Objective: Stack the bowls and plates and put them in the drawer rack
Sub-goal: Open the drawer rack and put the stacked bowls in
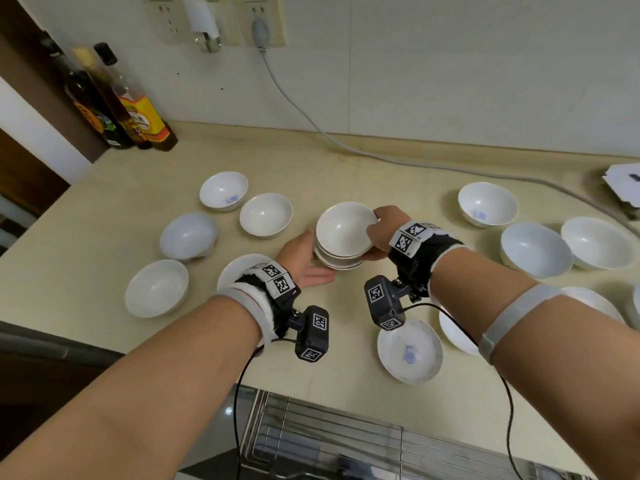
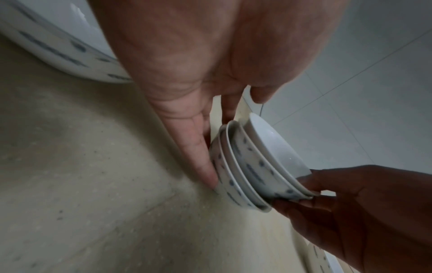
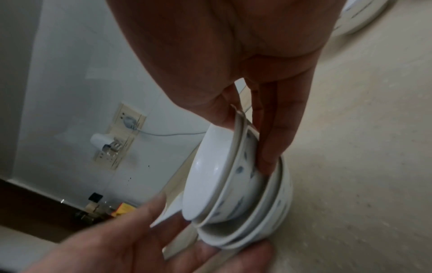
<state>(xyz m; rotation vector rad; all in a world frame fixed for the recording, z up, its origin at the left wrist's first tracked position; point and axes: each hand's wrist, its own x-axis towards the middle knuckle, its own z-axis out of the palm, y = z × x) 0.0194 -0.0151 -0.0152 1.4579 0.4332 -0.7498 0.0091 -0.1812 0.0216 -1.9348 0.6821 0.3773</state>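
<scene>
The left hand (image 1: 304,258) hides the near-left side of the stack of bowls (image 1: 341,237), and whether its lowest bowl sits on the counter beneath the fingertips cannot be told. The right hand (image 1: 382,230) covers the stack's far-right rim. Behind the left wrist, a plate (image 1: 235,270) is half hidden. The drawer rack (image 1: 346,441) below both forearms is cut off by the bottom edge.

Both wrists wear black straps (image 1: 414,261) with white fuzzy cuffs and checkered tags. Little black cameras (image 1: 311,332) hang underneath, trailing cables. Grey band (image 1: 512,317) on the right forearm too.
</scene>
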